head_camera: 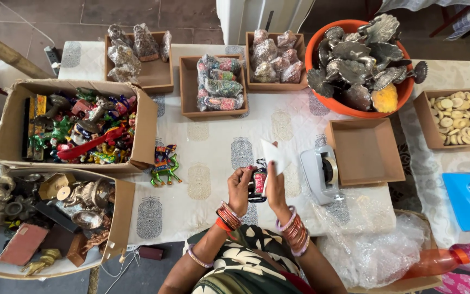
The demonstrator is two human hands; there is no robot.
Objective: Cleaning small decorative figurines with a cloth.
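Observation:
My left hand (pixel 239 190) and my right hand (pixel 276 188) are raised together over the near edge of the table. Between them they hold a small painted figurine (pixel 258 184), dark with red and white. My right hand also pinches a white sheet (pixel 274 155) that stands up behind the figurine. Both wrists carry bangles. A painted camel figurine (pixel 165 164) stands on the white printed cloth (pixel 213 147) to the left of my hands.
A white tape dispenser (pixel 321 173) and an empty brown tray (pixel 365 151) sit right of my hands. Cardboard boxes of figurines (pixel 77 125) and metal pieces (pixel 44 218) are at left. Trays of wrapped items (pixel 216 84), an orange bowl (pixel 403 92) of metal plates, bubble wrap (pixel 376 245).

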